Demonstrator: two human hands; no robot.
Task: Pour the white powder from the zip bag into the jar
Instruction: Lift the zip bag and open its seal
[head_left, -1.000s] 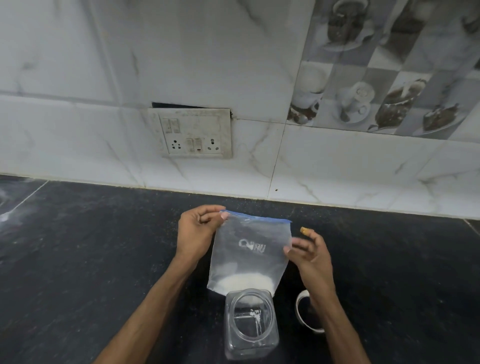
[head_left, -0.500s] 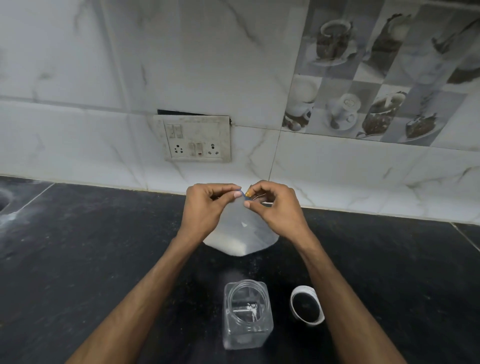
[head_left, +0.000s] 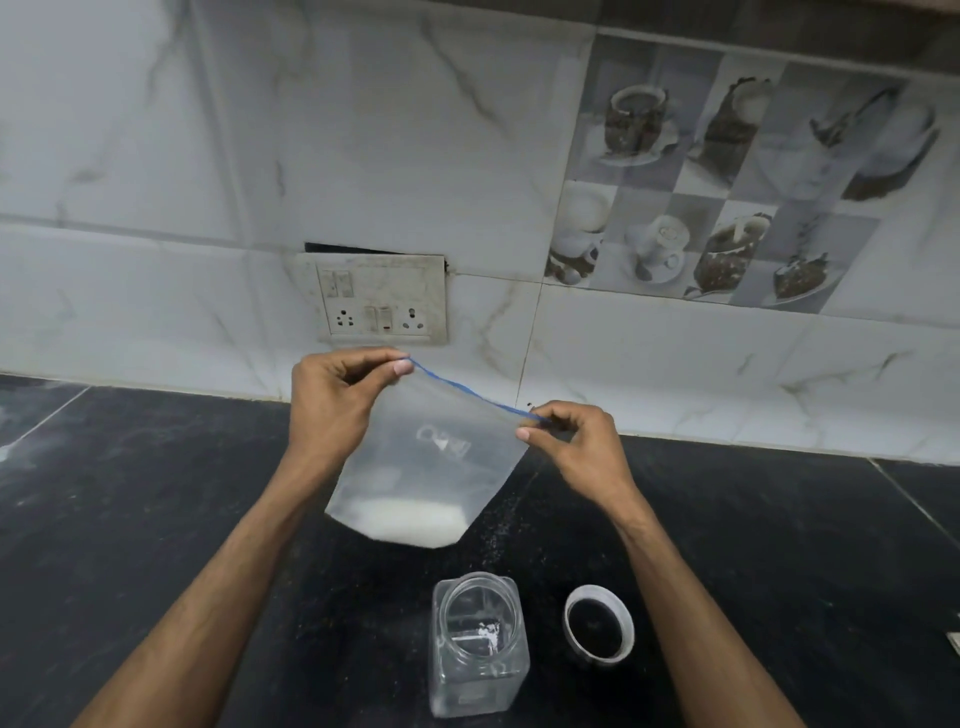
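Observation:
A clear zip bag (head_left: 431, 457) with a blue zip strip hangs in the air above the black counter (head_left: 156, 519). White powder (head_left: 410, 522) lies in its bottom. My left hand (head_left: 332, 400) pinches the bag's top left corner. My right hand (head_left: 571, 447) pinches the top right corner, lower than the left, so the zip line slopes down to the right. Below the bag, a clear square jar (head_left: 478, 644) stands upright with its mouth uncovered. Its round white-rimmed lid (head_left: 598, 626) lies on the counter just to the right of the jar.
A marble-tiled wall rises behind the counter, with a switch and socket plate (head_left: 382, 300) just above my hands. A small pale object (head_left: 953, 640) shows at the right edge. White dust marks the counter at far left (head_left: 8, 447).
My hands were pinched together at the middle of the bag's top; they have drawn apart to its two corners, stretching the zip strip. The bag hangs lower and spread flat.

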